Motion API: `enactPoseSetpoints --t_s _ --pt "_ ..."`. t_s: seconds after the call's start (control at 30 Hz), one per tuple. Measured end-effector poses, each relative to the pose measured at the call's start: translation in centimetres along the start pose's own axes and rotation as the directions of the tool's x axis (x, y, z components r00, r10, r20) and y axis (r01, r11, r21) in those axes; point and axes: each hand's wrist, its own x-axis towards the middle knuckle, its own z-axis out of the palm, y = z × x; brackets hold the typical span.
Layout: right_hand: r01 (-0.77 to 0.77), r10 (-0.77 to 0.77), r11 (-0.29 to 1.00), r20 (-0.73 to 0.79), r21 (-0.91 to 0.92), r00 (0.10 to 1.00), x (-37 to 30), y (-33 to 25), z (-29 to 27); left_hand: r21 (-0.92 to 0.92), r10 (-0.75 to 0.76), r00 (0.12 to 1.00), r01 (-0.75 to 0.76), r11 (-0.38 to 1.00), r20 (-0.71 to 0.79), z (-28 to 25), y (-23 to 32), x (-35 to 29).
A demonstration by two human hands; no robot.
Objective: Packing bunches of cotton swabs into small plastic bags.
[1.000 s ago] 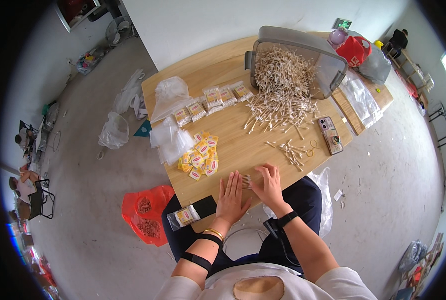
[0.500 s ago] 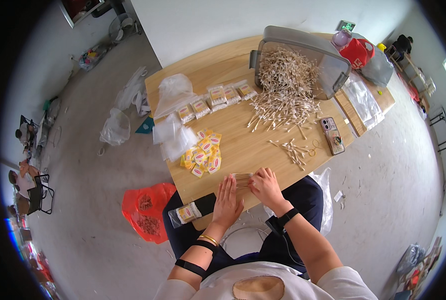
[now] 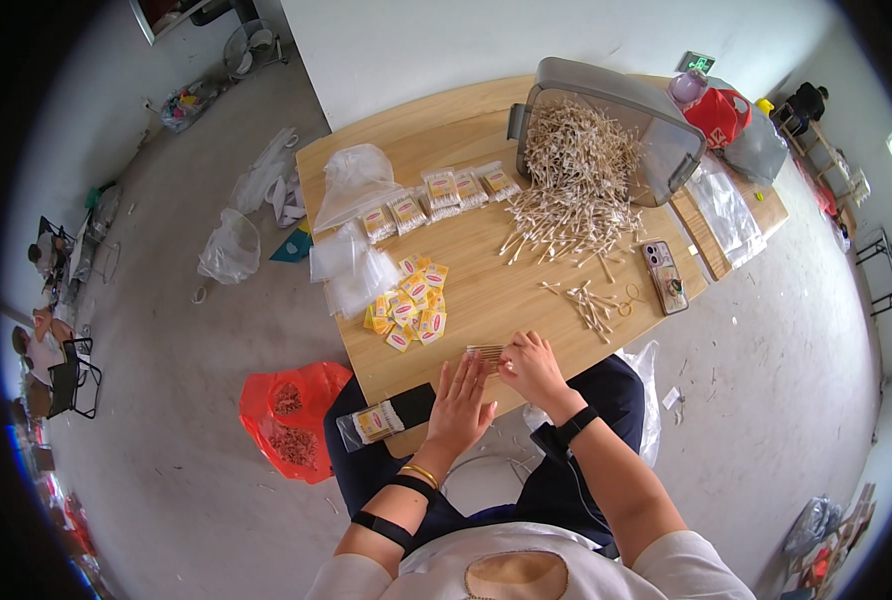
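Observation:
A row of wooden-stick cotton swabs point(image 3: 486, 351) lies side by side at the table's near edge, between my two hands. My left hand point(image 3: 460, 398) rests with fingers stretched out flat, partly covering the swabs' left and lower side. At the swabs' right ends, my right hand point(image 3: 532, 367) has its fingers bent and closed on them; the fingertips are partly hidden. Left of my left hand, a clear packet point(image 3: 374, 424) with a yellow-and-white card sits on a black pad point(image 3: 413, 405). Small yellow-and-white cards point(image 3: 408, 305) are heaped beyond it.
A grey tub point(image 3: 674, 140) lies on its side, spilling a heap of swabs point(image 3: 581, 165). Filled packets point(image 3: 406, 212) line the table's left, near clear bags point(image 3: 354, 275). Loose swabs point(image 3: 593, 308), yellow-handled scissors point(image 3: 626, 302) and a phone point(image 3: 664, 277) lie right. A red bag point(image 3: 294, 420) stands below.
My left hand has shifted slightly right, its fingers now covering more of the swab row. The right hand stays at the swabs' right ends. The whole view has tilted slightly.

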Motion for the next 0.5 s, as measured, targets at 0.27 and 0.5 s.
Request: enactPoseSetpoints --t_s 0.27,0.5 --pt "-0.011 0.009 0.998 -0.04 -0.063 0.999 0.2 -0.3 0.4 0.03 -0.006 0.999 0.005 1.0 0.04 -0.1 0.2 0.2" --pt "-0.026 0.012 0.977 -0.069 -0.212 0.998 0.2 -1.5 0.2 0.022 -0.015 0.999 0.014 1.0 0.04 -0.2 0.3 0.3"
